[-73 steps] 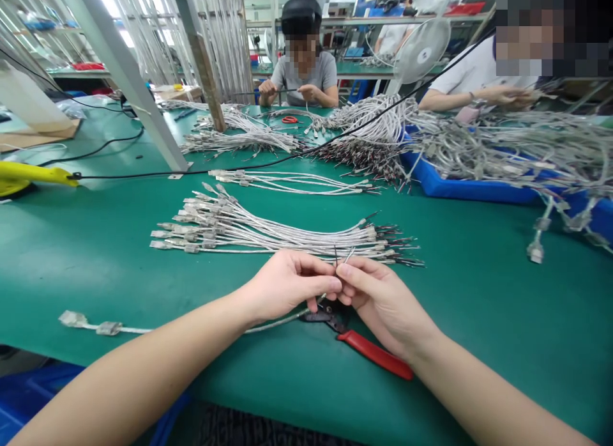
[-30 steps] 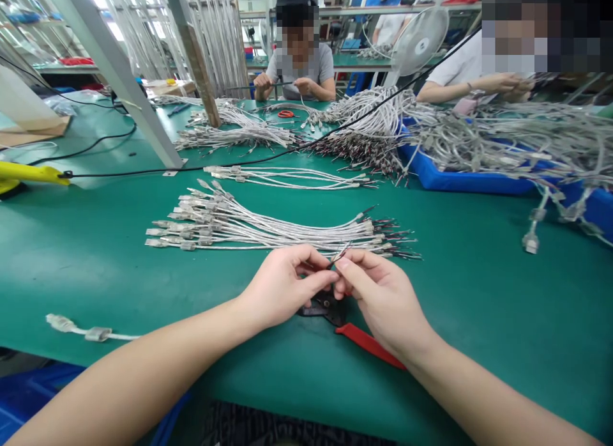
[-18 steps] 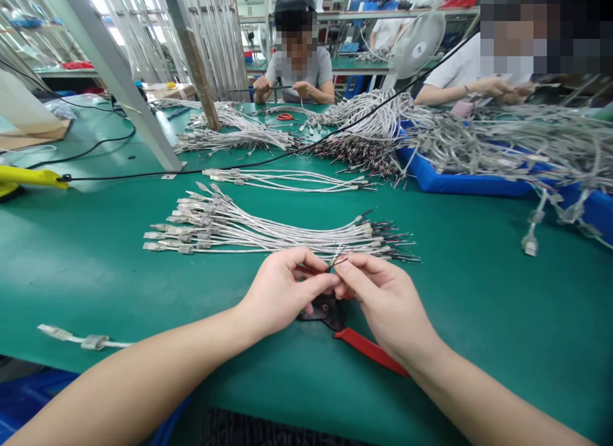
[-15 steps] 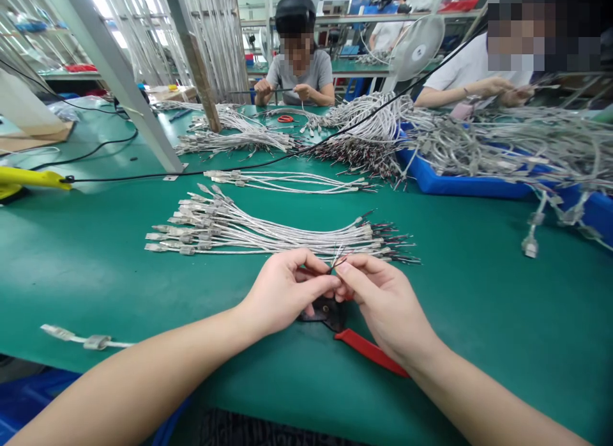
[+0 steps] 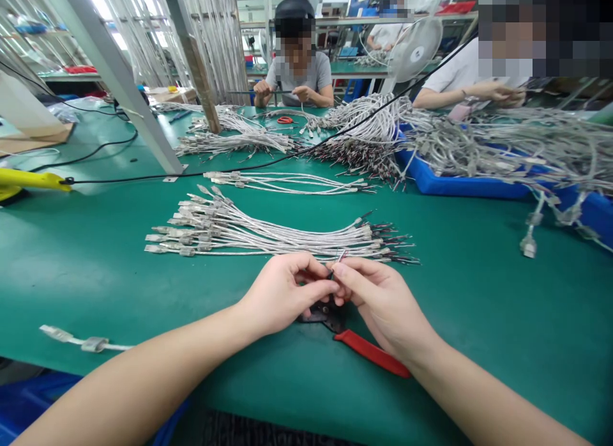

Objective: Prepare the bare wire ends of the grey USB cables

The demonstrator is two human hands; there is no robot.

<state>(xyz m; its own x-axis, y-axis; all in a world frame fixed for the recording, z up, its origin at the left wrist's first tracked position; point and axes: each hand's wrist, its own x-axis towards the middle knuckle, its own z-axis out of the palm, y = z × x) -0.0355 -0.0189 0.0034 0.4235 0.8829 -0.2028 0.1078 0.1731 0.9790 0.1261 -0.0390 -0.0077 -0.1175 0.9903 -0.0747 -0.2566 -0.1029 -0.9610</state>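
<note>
My left hand (image 5: 287, 292) is closed at the bench middle, thumb and forefinger pinching the end of a white cable. That cable's plug end (image 5: 57, 333) lies to the left, and its middle is hidden by my left forearm. My right hand (image 5: 378, 299) pinches the thin bared wires (image 5: 341, 255) of the same end, fingertips meeting those of the left. Under both hands lies a red-handled hand tool (image 5: 373, 353), like wire strippers, its dark head partly covered. Just beyond my hands is a bundle of white cables (image 5: 278, 232), plugs at left, dark wire ends at right.
A smaller row of cables (image 5: 292, 181) lies farther back. Blue trays (image 5: 469, 185) heaped with cables stand at right. A black cord (image 5: 191, 175) crosses the green bench to a yellow tool (image 5: 33, 177). A grey post (image 5: 115, 75) rises at left. Two people sit opposite.
My right fingertips have shifted slightly over the wire ends, and the wires, spread apart before, now sit closer together. The cable's plug end has barely moved left.
</note>
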